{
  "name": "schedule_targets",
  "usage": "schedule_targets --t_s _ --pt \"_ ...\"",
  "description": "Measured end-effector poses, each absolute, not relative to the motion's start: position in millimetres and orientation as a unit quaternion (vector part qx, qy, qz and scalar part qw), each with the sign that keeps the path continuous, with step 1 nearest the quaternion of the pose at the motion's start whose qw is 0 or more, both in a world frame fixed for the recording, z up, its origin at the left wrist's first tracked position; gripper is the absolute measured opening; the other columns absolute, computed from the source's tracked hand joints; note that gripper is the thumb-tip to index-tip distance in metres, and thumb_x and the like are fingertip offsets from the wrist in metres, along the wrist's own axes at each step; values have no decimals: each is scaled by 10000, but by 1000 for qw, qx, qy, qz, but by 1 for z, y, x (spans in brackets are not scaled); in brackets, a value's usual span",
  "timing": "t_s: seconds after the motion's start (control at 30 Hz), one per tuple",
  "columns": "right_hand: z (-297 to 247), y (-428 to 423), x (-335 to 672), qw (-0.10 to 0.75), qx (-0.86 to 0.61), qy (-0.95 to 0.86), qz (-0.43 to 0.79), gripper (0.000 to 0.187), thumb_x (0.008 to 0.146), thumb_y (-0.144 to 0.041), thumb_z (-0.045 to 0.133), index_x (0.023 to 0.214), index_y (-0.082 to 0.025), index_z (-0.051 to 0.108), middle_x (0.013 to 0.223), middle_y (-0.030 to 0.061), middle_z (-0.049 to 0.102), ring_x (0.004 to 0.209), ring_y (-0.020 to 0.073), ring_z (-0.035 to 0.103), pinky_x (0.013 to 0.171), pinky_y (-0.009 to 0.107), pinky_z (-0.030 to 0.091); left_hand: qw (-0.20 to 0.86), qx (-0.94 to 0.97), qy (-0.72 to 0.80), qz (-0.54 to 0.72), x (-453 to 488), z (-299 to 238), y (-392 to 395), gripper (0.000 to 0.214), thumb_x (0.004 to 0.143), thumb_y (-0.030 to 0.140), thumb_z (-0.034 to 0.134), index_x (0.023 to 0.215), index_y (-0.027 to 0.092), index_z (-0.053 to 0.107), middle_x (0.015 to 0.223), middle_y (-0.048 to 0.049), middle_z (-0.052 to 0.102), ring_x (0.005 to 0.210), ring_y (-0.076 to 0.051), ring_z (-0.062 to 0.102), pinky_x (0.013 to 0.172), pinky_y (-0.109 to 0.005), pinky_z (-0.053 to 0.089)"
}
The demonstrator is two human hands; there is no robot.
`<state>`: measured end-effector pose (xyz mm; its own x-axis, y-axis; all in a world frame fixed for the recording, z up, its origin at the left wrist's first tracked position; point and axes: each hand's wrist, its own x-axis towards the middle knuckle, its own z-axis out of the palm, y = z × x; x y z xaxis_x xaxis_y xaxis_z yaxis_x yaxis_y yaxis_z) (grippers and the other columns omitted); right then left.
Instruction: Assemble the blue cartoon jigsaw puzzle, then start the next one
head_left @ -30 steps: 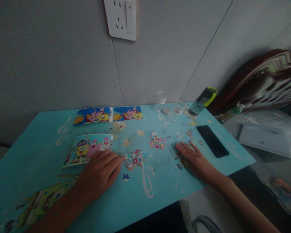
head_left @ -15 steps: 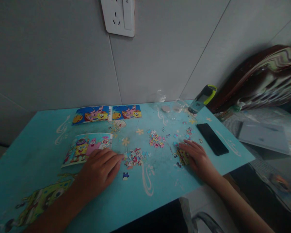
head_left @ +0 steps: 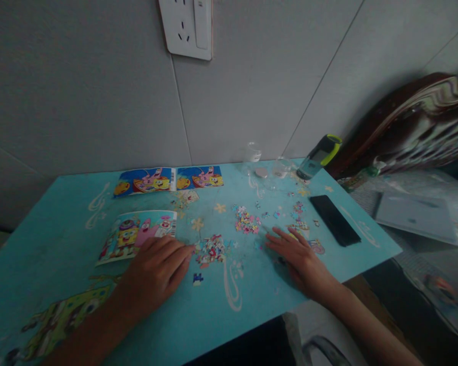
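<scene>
My left hand (head_left: 161, 264) rests on the table with its fingers curled together, their tips at the left edge of a mixed pile of small jigsaw pieces (head_left: 212, 249). What those tips hold, if anything, I cannot make out. Just below that pile lies a single dark blue and white jigsaw piece (head_left: 197, 279). My right hand (head_left: 299, 256) is spread low over the table, palm down, fingers apart. A bluish piece (head_left: 257, 245) lies by its fingertips, and others are partly covered by the hand. Between the hands and farther back sits a pinkish pile of pieces (head_left: 247, 222).
A cartoon picture sheet (head_left: 137, 234) lies by my left hand, with a blue cartoon strip (head_left: 168, 179) behind. At the back stand clear plastic containers (head_left: 253, 152) and a tilted bottle (head_left: 316, 158). A black phone (head_left: 335, 219) lies on the right of the turquoise table (head_left: 168, 325).
My right hand has moved left and its fingers have spread, uncovering printed table and pieces to its right. My left hand has stayed at the mixed pile.
</scene>
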<state>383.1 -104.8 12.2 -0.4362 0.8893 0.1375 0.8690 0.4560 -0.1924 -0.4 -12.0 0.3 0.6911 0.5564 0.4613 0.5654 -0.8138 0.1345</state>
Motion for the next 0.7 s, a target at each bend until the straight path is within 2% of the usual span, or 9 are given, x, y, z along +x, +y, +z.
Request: schedule_targets --t_s 0.1,0.27,0.43,0.57,0.7 --pt "6 -89 400 128 -582 -803 -4 715 819 16 401 1479 -252 459 1548 40 457 1482 231 324 1202 565 279 16 -919 -305 -249 1 2 -12 198 967 194 527 1114 196 661 1024 -49 692 998 -230 602 938 -439 422" --pt "-3 -72 408 102 -605 -789 -36 758 803 22 407 1512 -247 413 1555 59 444 1485 237 313 1216 564 258 21 -917 -303 -259 1 5 -12 200 965 183 518 1097 191 668 1009 -47 697 976 -228 611 901 -421 429" --pt "-3 -79 398 83 -604 -792 -35 747 796 34 421 1498 -219 427 1479 83 540 1476 251 332 1214 593 243 15 -921 -300 -250 1 3 -11 196 957 174 541 1111 200 659 1024 -48 698 997 -240 601 924 -436 417" --pt "4 -103 376 92 -567 -819 -21 818 754 76 412 1504 -249 417 1456 47 567 1468 243 350 1223 605 209 7 -923 -300 -243 0 1 -12 214 954 167 549 1140 203 648 1035 -47 694 997 -237 596 931 -437 416" --pt "13 -123 343 93 -511 -854 36 866 742 64 439 1544 -251 350 1525 29 485 1473 244 338 1230 594 203 5 -923 -298 -242 -1 0 -12 233 953 183 547 1164 206 644 1051 -51 693 996 -237 600 935 -434 418"
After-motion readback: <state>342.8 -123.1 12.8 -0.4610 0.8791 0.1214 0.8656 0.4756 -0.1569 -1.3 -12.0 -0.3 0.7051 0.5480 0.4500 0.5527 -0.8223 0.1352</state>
